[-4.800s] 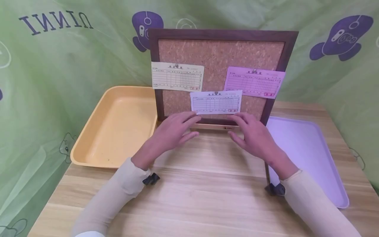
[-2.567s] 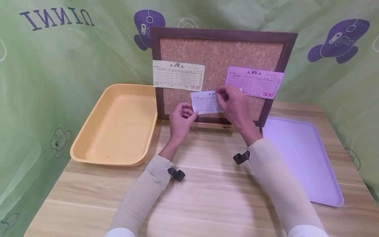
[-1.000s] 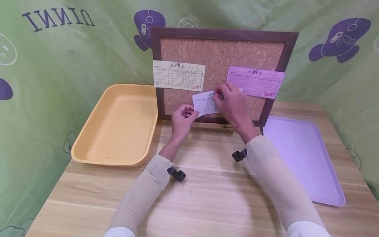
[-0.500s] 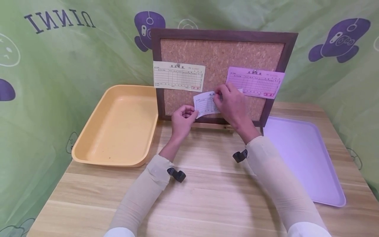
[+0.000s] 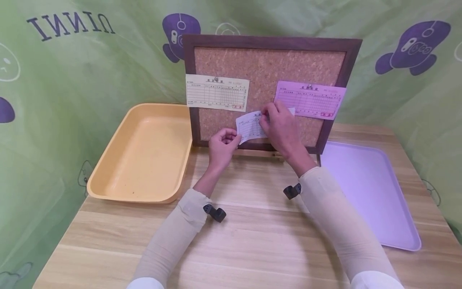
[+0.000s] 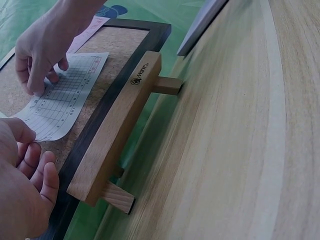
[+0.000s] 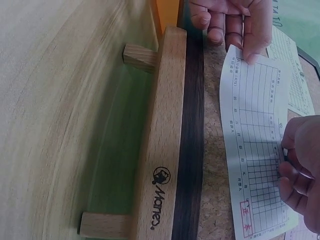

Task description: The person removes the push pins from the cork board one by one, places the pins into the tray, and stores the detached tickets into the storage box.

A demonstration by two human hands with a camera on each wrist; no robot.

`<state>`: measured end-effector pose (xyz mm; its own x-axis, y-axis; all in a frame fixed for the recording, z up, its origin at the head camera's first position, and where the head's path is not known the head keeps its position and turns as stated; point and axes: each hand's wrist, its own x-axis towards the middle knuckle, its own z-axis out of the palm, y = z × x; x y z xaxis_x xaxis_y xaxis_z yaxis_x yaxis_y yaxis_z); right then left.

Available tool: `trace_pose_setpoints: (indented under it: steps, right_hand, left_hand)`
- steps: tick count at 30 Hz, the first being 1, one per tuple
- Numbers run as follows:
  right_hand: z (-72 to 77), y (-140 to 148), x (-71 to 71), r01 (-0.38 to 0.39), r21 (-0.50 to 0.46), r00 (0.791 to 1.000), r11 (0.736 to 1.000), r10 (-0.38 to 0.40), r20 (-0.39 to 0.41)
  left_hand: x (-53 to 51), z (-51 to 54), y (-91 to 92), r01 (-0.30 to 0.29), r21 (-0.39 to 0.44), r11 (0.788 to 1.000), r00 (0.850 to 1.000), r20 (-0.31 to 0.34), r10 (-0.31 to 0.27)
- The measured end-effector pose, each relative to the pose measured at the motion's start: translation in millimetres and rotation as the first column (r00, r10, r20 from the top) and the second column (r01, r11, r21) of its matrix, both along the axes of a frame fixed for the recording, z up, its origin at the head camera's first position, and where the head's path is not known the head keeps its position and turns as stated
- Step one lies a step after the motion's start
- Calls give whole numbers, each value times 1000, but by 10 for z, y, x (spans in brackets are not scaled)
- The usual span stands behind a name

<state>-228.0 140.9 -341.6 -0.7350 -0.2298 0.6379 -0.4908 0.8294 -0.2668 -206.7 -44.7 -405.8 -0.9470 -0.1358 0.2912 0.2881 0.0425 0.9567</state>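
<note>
While the left hand (image 5: 221, 147) pinches the lower-left corner of the white slip (image 5: 250, 125), near the bottom edge of the corkboard (image 5: 268, 66), the right hand (image 5: 283, 129) curls at the slip's top, its grip hidden.

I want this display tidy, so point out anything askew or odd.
The cream slip and pink slip lap onto the dark frame instead of staying inside it; the white slip bows, its lower left corner pinched by the left grip.
</note>
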Motion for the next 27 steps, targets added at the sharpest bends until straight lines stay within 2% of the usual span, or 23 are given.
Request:
trace_pose_setpoints:
  steps: [15,27]
  right_hand:
    - [17,-6,11,0,51,1000,999,0,-4]
    - [2,12,8,-7,72,998,997,12,-61]
  left_hand:
    - [6,3,-17,25,-4,1000,999,24,-25]
    - [18,2,-20,41,5,999,999,33,-41]
